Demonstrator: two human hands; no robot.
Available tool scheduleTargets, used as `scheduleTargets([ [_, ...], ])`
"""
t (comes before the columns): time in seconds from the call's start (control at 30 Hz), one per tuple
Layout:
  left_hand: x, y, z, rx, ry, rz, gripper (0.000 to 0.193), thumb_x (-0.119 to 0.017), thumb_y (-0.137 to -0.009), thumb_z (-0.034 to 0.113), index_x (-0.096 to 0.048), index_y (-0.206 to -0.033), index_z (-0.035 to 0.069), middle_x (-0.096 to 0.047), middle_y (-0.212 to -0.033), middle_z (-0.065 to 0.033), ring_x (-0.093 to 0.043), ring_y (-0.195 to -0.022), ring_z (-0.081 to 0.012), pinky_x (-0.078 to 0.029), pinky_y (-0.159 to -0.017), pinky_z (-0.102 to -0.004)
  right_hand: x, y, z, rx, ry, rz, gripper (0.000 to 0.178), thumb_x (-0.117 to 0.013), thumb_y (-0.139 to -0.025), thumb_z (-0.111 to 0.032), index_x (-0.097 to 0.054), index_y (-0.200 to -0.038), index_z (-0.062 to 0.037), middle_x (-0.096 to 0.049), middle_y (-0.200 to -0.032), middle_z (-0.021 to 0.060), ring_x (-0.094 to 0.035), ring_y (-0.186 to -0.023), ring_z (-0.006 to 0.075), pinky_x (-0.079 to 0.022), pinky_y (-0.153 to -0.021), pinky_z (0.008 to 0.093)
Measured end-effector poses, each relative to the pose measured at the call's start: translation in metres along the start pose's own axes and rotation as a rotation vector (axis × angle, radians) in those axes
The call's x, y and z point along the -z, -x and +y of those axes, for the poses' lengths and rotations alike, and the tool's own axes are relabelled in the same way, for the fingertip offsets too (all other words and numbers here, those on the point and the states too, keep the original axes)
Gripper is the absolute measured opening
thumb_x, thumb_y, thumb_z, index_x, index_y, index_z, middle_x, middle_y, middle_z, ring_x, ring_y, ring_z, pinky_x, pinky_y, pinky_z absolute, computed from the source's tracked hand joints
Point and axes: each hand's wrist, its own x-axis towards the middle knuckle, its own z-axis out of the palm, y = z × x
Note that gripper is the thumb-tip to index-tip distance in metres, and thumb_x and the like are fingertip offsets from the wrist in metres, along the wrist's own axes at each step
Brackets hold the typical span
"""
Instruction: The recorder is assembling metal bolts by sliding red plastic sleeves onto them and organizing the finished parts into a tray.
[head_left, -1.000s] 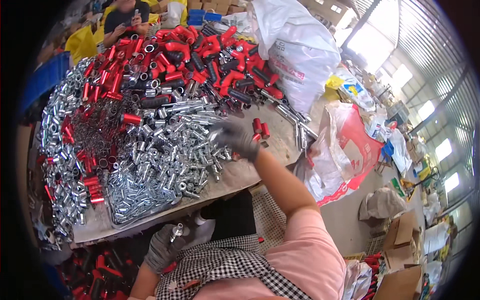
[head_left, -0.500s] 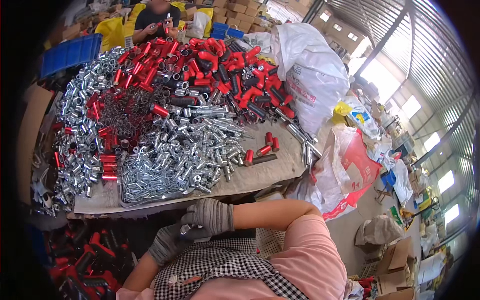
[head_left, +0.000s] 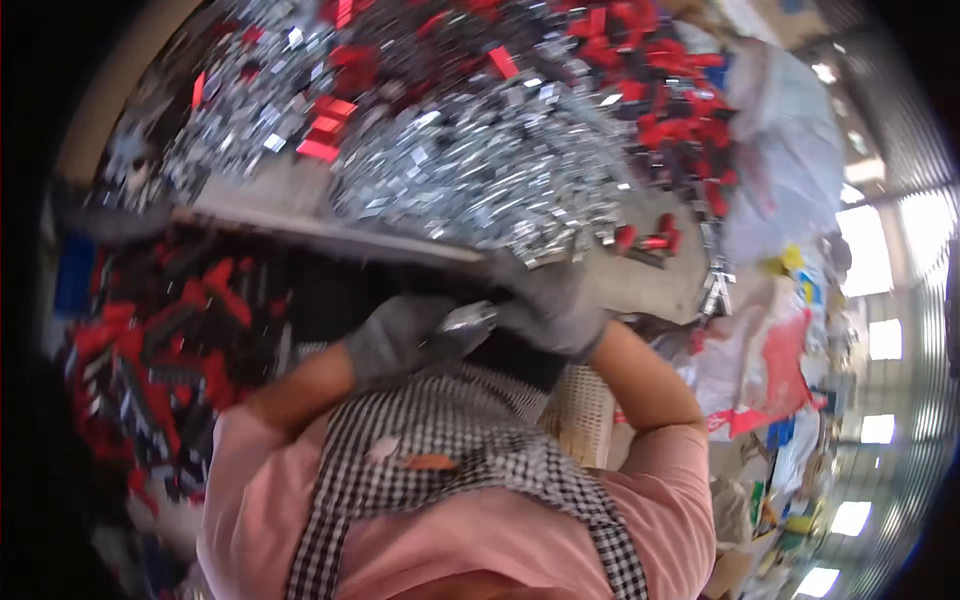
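Note:
My left hand (head_left: 395,338), in a grey glove, is closed around a shiny silver metal part (head_left: 470,318) in front of my apron. The blur hides its exact kind. My right hand (head_left: 550,308), also gloved, is beside the part's right end, close to the table's front edge. Motion smears its fingers, so I cannot tell whether they touch or hold anything. Just beyond lies a heap of small silver metal parts (head_left: 470,165) on the worktable (head_left: 640,285).
Red cylinders (head_left: 655,240) lie right of the heap; red sleeves (head_left: 325,130) sit left. Red-and-black parts (head_left: 170,340) fill the space below the table at left. A white sack (head_left: 785,150) and a red-and-white bag (head_left: 760,350) stand at right.
The view has swung, shifting the table up and right, and is now blurred. My hands, formerly overlapping, have moved apart, with the right nearer the heap and the silver part showing more.

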Motion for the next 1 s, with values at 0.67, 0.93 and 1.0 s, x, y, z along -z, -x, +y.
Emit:
scheduleTargets([
  [0.67,-0.009,-0.003,-0.046,-0.196,-0.282,0.04,0.045,-0.065,-0.08,0.044,-0.06,-0.098,0.003,-0.063,-0.085,-0.0185,-0.064,-0.078,-0.0348,-0.052,-0.07,-0.04,-0.034,0.002,0.021,0.379,0.193,0.112,0.052,-0.077,-0.064,-0.016,-0.058,-0.112,-0.0064,-0.062,-0.104,0.0122,-0.063,-0.086,0.0297,-0.052,-0.071,0.0379],
  [0.93,-0.016,0.003,-0.057,-0.177,-0.399,0.145,0.043,-0.068,-0.079,0.041,-0.06,-0.094,0.002,-0.062,-0.079,-0.0174,-0.063,-0.073,-0.0347,-0.051,-0.065,-0.0414,-0.044,-0.001,0.018,0.113,-0.013,0.056,0.038,-0.073,-0.075,-0.026,-0.06,-0.104,-0.0059,-0.066,-0.081,0.0116,-0.066,-0.074,0.0266,-0.052,-0.064,0.0337],
  [1.0,-0.008,0.004,-0.054,-0.26,-0.327,0.205,0.041,-0.069,-0.079,0.039,-0.06,-0.094,0.002,-0.062,-0.077,-0.0171,-0.062,-0.071,-0.0348,-0.05,-0.062,-0.0412,-0.066,0.0,0.035,0.053,-0.466,0.117,0.05,-0.076,-0.073,-0.029,-0.056,-0.11,-0.0029,-0.066,-0.09,0.0135,-0.067,-0.078,0.0259,-0.054,-0.067,0.0337],
])
